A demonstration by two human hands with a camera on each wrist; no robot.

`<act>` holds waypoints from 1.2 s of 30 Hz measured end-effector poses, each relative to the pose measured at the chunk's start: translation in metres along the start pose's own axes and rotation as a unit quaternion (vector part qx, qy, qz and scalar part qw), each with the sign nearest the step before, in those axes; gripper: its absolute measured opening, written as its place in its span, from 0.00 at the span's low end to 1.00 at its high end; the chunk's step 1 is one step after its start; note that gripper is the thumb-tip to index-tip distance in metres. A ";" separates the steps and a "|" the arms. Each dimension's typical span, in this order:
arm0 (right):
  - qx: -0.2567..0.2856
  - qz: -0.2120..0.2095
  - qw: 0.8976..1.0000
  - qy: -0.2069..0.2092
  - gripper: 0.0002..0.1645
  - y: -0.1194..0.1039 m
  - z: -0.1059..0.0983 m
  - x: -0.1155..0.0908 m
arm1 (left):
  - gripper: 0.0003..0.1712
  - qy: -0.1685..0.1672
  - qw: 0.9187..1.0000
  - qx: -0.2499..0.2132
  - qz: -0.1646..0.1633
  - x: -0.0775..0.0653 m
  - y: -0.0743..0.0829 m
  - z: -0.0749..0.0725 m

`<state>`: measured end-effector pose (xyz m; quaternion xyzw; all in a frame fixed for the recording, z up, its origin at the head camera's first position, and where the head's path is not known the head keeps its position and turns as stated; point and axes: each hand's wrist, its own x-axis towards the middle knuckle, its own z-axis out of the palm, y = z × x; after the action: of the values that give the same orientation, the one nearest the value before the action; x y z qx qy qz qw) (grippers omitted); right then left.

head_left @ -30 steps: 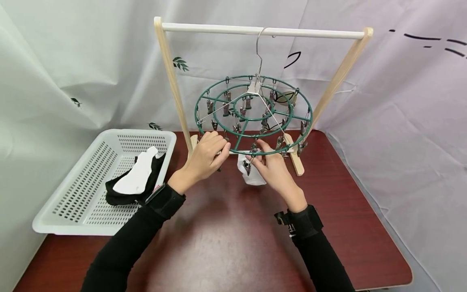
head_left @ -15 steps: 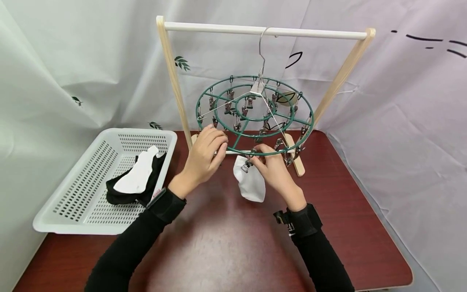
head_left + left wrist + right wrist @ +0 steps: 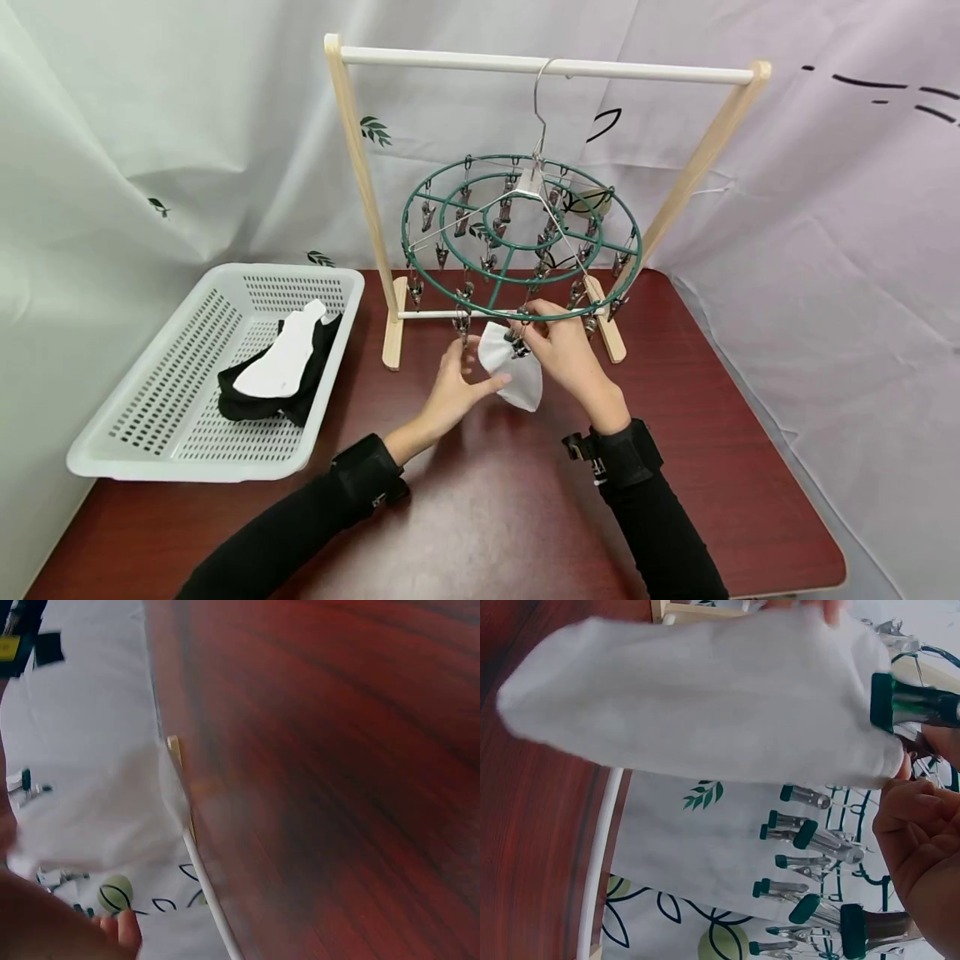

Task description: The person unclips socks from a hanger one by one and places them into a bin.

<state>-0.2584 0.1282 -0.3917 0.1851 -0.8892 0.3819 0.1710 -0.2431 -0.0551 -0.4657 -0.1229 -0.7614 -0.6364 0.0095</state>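
A white sock [image 3: 517, 379] hangs below the front rim of a round green clip hanger [image 3: 495, 310]. My right hand [image 3: 566, 350] pinches the sock's upper edge beside a metal clip [image 3: 517, 343]. That clip's green-tipped jaw overlaps the sock's top in the right wrist view, close to the curled right fingers [image 3: 919, 817]. On the sock's other side is my left hand [image 3: 450, 387], thumb extended toward the fabric and fingers spread apart from it. Left fingertips [image 3: 831, 609] show right at the sock's edge in the right wrist view. The left wrist view is blurred around the sock [image 3: 97, 817].
The hanger hooks over the white bar [image 3: 450, 58] of a wooden stand [image 3: 352, 150] on the dark red table [image 3: 750, 467]. Several other clips [image 3: 461, 321] dangle around the hanger. At the left stands a white basket [image 3: 97, 442] holding a white sock [image 3: 281, 358] and black cloth [image 3: 240, 404].
My left hand has dropped from the hanger's front rim to beside the hanging sock, its thumb now out toward it. The right hand stays near the same clip; more of the sock now shows.
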 end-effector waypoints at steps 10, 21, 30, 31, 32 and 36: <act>0.014 0.002 1.000 0.019 0.08 0.002 0.003 -0.001 | 0.16 -0.069 0.992 -0.105 -0.014 0.008 -0.004 0.008; 0.045 -0.014 0.997 0.068 0.07 0.007 0.006 -0.001 | 0.18 -0.025 0.997 -0.068 -0.008 0.002 -0.002 0.008; 0.070 -0.028 0.992 0.106 0.11 0.010 0.008 -0.002 | 0.17 -0.019 0.997 -0.080 0.000 0.001 0.005 0.007; 0.075 -0.033 0.990 0.114 0.11 0.010 0.008 -0.002 | 0.17 -0.017 0.997 -0.082 -0.001 0.001 0.006 0.007; 0.078 -0.039 0.989 0.120 0.11 0.010 0.008 -0.001 | 0.17 -0.015 0.997 -0.078 -0.002 0.000 0.006 0.006; 0.078 -0.055 0.984 0.152 0.09 0.012 0.009 -0.002 | 0.16 -0.004 0.998 -0.061 -0.011 -0.001 0.008 0.003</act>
<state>-0.2639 0.1299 -0.4057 0.1869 -0.8090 0.4632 0.3099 -0.2398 -0.0515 -0.4587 -0.1170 -0.7227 -0.6811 -0.0085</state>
